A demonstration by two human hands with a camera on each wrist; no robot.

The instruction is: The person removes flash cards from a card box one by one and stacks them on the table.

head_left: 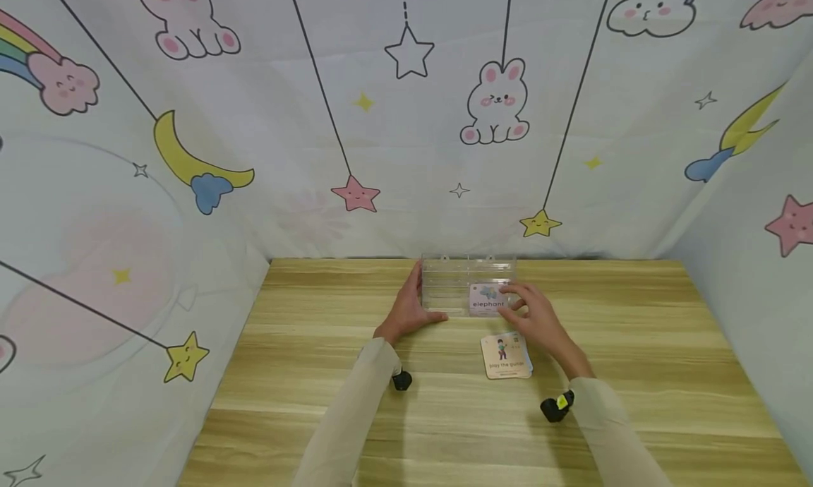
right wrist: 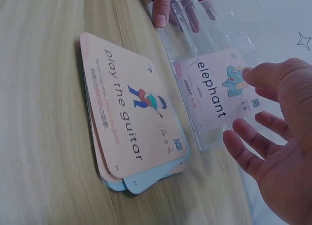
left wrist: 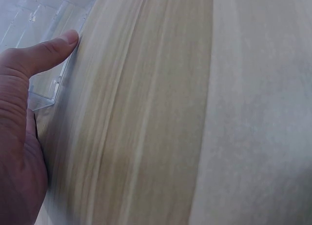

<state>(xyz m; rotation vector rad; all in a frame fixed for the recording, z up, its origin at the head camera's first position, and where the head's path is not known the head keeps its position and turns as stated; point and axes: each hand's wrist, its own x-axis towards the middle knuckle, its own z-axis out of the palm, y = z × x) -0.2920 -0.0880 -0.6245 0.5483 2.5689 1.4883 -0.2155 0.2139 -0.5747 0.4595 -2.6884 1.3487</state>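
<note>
A clear plastic rack (head_left: 444, 281) with stepped ledges stands at the back of the table. My left hand (head_left: 409, 307) grips its left end, the thumb (left wrist: 53, 51) along the front edge and the other fingers at the side. An "elephant" card (head_left: 485, 305) leans in the rack's lower right part. Beside this card is my right hand (right wrist: 287, 122), its fingers spread loosely; one fingertip (right wrist: 253, 76) reaches over the card's elephant picture and appears to touch it. In front of the rack lies a stack of cards (right wrist: 131, 108), "play the guitar" on top.
The wood-grain table (head_left: 305, 374) meets a white cloth backdrop (head_left: 406, 134) with printed stars, clouds and rabbits behind the rack. More cloth hangs at the left and right. Black wrist devices (head_left: 555, 408) sit near both cuffs.
</note>
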